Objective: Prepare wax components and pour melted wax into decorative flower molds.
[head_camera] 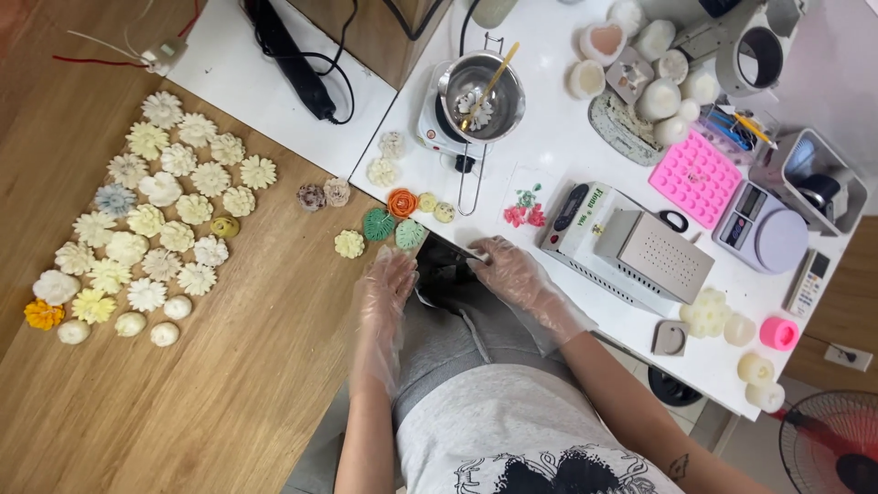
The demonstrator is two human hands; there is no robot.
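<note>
Both my hands wear thin clear plastic gloves. My left hand (pixel 389 279) rests with fingers apart at the near edge of the wooden table (pixel 247 366), just below a green leaf-shaped wax piece (pixel 379 224) and a pale flower piece (pixel 348 243). My right hand (pixel 512 270) lies flat, fingers spread, at the front edge of the white table (pixel 549 155), beside a grey metal box device (pixel 654 256). Neither hand holds anything. An orange rose-shaped piece (pixel 401 202) sits further up.
Several cream, yellow and blue wax flowers (pixel 155 220) cover the wooden table's left side. A steel melting pot (pixel 480 96) with a stick stands on a small hotplate. A pink silicone mould (pixel 697 177), a scale (pixel 761 229), round candles (pixel 660 99) and a fan (pixel 832 444) are at the right.
</note>
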